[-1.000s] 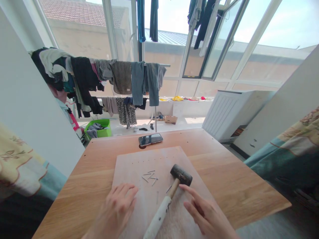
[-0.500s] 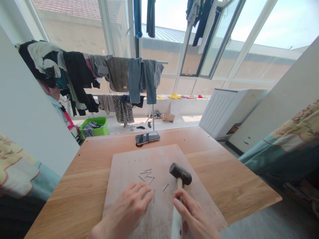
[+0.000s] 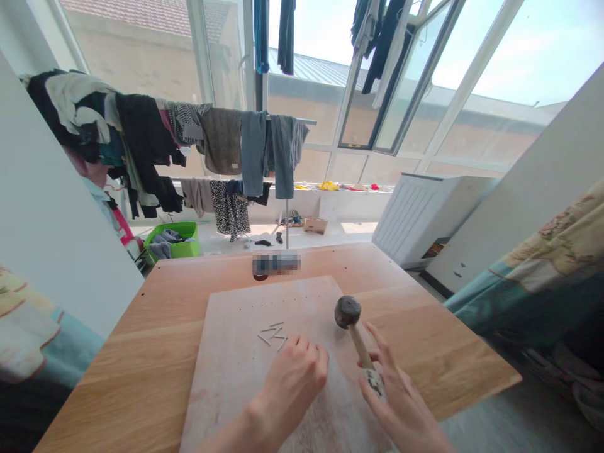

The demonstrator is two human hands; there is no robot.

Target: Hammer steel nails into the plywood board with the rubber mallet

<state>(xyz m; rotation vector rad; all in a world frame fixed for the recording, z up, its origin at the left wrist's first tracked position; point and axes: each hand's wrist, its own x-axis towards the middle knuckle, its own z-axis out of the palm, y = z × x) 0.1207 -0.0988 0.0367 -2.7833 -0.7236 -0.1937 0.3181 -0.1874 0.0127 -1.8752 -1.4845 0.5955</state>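
My right hand [image 3: 394, 384] grips the handle of a black-headed rubber mallet [image 3: 360, 347]. The mallet is tilted, its round head facing me over the board's right part. My left hand [image 3: 299, 371] is closed, fingers curled down at the middle of a pale wooden board [image 3: 226, 371]; what it pinches, if anything, is hidden behind the knuckles. Just left of those fingers lies a small loose pile of nails [image 3: 267, 340]. Farther up the board runs a row of small dark marks, too small to tell whether they are holes or nail heads.
The board lies on a wood-grain table [image 3: 141, 352]. Near the table's far edge is a phone [image 3: 278, 262], blurred out. Beyond are a green basket [image 3: 186, 248] of clothes, a laundry rack with hung clothes [image 3: 221, 141], and a white cabinet [image 3: 406, 217]. Curtains hang at both sides.
My left hand has moved right, over where separate nails lay, and its fingers have curled in. My right hand has moved right with the mallet, whose head has turned toward me.
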